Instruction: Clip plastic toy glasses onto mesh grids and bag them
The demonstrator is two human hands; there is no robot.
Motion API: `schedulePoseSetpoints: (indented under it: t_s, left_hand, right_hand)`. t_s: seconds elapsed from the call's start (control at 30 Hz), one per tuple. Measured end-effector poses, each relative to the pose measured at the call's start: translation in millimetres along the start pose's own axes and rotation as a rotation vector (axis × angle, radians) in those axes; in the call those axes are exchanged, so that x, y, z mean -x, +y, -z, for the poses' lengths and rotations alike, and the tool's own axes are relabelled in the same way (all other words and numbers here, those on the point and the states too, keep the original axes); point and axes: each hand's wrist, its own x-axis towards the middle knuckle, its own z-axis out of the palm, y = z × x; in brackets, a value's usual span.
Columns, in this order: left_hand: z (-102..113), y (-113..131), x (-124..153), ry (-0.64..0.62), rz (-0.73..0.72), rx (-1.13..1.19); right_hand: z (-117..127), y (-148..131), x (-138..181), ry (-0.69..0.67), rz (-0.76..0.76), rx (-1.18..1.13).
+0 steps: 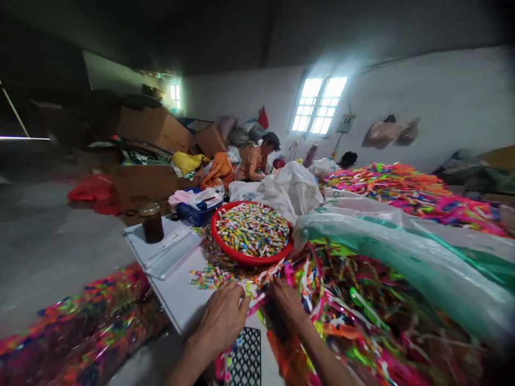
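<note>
My left hand (221,319) rests over the white table (181,300), its fingertips pinching what looks like a pink plastic strip (255,303). My right hand (287,303) lies on the heap of shiny multicoloured plastic strips (354,316), its fingers partly hidden among them. Just beyond both hands stands a red basin (250,262), filled with small striped rolled pieces (251,229). Several of these pieces (213,273) lie loose on the table. A black lattice mat (246,356) sits below my hands.
A dark jar (152,222) and white sheets (164,252) stand at the table's left end. A large translucent green-edged sack (402,262) lies to the right. Further back, a co-worker (253,163) sits among cardboard boxes (153,128) and bags. More coloured strips (402,193) are heaped along the wall.
</note>
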Motion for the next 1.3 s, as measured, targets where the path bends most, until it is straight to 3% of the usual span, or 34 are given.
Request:
schedulePoseSetpoints:
  t_s: [0.13, 0.2, 0.27, 0.37, 0.5, 0.63, 0.73, 0.87, 0.97, 1.07, 1.17, 1.3]
  left_hand:
    - [2, 1, 3, 0.018, -0.018, -0.061]
    - [1, 1, 1, 0.021, -0.023, -0.099]
    - [-1, 0, -3, 0.009, -0.037, -0.130]
    - [-3, -1, -8, -0.010, -0.046, -0.139]
    - [-2, -2, -8, -0.008, -0.068, -0.146]
    - [-1, -4, -7, 0.003, -0.064, -0.149]
    - [1, -4, -6, -0.026, -0.083, -0.098]
    - [4, -4, -3, -0.066, -0.128, -0.042]
    - [5, -5, -4, -0.055, -0.122, -0.099]
    - [5, -4, -6, -0.092, -0.107, -0.117]
    - [5, -1, -7, -0.102, -0.083, -0.111]
    - [4, -1, -9, -0.099, -0.081, -0.131]
  right_hand:
    - [24, -12, 50, 0.249, -0.187, -0.347]
    - [23, -35, 76, 0.369, -0.246, -0.571]
    - [12, -66, 96, 0.390, -0.219, -0.757]
    - [-13, -106, 111, 0.282, -0.236, -0.919]
    - [-30, -117, 108, 0.280, -0.343, -0.947]
    - [-23, -122, 99, 0.045, -0.261, -0.751]
    - [-10, -146, 89, -0.182, -0.345, -0.488]
    - [6, -169, 67, -0.294, -0.397, -0.301]
    - [16, -137, 64, -0.355, -0.195, -0.433]
    - [34, -73, 77, -0.323, -0.143, -0.466]
    - [51, -14, 83, -0.211, -0.329, -0.112]
    - [52, 26, 81, -0.263, -0.251, 0.187]
